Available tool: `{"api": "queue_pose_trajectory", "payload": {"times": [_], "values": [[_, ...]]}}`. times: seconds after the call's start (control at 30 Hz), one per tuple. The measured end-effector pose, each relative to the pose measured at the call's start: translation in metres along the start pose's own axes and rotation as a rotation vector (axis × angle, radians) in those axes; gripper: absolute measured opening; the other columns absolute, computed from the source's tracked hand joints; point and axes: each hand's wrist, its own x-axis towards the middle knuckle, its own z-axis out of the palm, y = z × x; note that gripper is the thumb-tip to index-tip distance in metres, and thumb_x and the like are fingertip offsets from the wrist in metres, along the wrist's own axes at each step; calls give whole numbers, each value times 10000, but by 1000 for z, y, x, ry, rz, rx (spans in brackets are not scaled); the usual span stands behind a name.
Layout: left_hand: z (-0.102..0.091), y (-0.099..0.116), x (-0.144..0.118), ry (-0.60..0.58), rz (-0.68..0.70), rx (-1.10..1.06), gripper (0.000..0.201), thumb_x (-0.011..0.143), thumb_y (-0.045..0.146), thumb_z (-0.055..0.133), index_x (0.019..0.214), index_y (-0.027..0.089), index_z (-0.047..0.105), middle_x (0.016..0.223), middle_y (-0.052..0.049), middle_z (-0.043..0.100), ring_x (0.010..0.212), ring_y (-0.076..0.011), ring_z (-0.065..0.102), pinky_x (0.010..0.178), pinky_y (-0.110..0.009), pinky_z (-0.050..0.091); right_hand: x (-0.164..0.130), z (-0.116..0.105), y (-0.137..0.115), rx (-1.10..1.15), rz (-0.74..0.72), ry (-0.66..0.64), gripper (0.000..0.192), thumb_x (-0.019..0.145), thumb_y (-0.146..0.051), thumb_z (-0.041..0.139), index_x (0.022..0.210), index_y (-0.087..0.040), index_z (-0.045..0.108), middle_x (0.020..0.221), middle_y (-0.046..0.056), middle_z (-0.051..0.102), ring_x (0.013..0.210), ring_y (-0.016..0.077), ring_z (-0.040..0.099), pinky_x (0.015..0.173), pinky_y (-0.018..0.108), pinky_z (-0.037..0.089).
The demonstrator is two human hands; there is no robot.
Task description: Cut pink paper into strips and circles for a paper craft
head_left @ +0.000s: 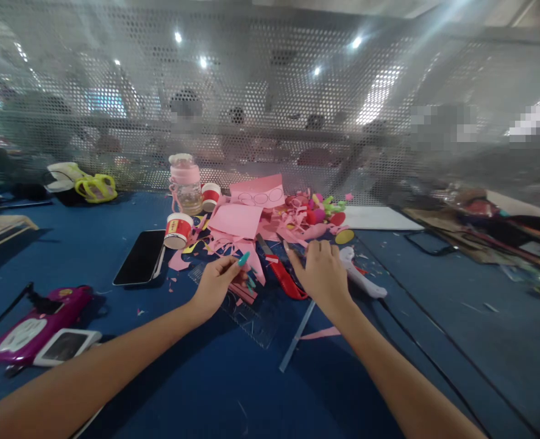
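My left hand [221,279] is curled above a clear ruler [258,329], its thumb with a long teal nail stretched out. A small dark pink strip [244,292] lies at its fingertips; anything pinched in the fingers is hidden. My right hand [323,271] reaches over the scraps, its thumb spread away from bent fingers, with nothing visible in it. Between the hands lies a red-handled cutting tool [287,277]. Pink paper sheets [236,221] and scraps heap up just beyond. A white tool [364,277], perhaps a glue gun, rests beside my right hand.
Two paper cups [178,230] and a pink-topped bottle [185,186] stand behind a black phone [141,257]. A purple pouch [39,326] lies at left. A clear stick [297,336] lies in front. Cables cross the right side, before a perforated metal panel [270,110].
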Motion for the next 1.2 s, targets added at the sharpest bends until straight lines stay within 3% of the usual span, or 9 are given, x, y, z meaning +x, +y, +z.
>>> {"api": "queue_pose_trajectory", "payload": {"times": [0.17,0.3,0.4,0.63,0.73,0.87,1.03,1.2], "values": [[3,-1,-7,-45,-2,66,322,732,477,604,708,161,548,514,50,528,394,-88,518,385,-198,455,-10,-1,-21,514,-135,-106,339,923,-328,263,640,-220,415,627,62,548,653,214,532,630,325,402],[4,-5,-10,20,1,161,333,772,506,538,699,183,508,440,93,389,334,-67,403,339,-177,376,-24,1,-45,921,-94,-265,355,936,-369,265,669,-212,437,606,21,576,578,157,555,577,270,414],[7,-7,-12,15,12,226,335,791,502,510,673,189,487,469,75,431,391,-87,454,387,-191,377,-33,4,-60,1050,-31,-270,354,929,-401,283,662,-213,419,579,1,544,545,146,535,528,256,399],[15,-8,-21,73,160,471,304,873,356,419,618,190,408,528,63,418,492,-90,399,489,-207,312,-42,7,-73,1093,78,-171,280,894,-367,358,653,-226,368,524,-36,442,457,126,445,438,237,338],[15,-8,-22,50,160,507,290,892,345,372,653,192,432,566,49,442,534,-104,413,527,-224,319,-41,5,-70,1034,40,-147,272,892,-328,361,639,-228,349,509,-41,418,447,124,429,443,239,329],[14,-9,-20,40,154,519,289,902,354,325,706,190,460,590,37,465,550,-117,434,554,-242,325,-38,4,-67,1053,-33,-234,287,893,-318,367,623,-220,369,502,-38,437,452,119,447,455,234,332],[18,-8,-22,124,165,638,271,888,335,331,682,191,431,587,36,431,545,-128,401,539,-255,306,-41,7,-72,1070,95,-145,277,888,-310,373,627,-221,364,492,-46,443,431,110,437,424,223,315],[22,-6,-26,159,186,735,256,888,298,316,663,199,389,577,38,435,543,-133,414,556,-265,310,-45,6,-76,1061,113,-122,247,891,-291,360,656,-218,380,508,-39,458,433,113,449,431,225,322]]}}
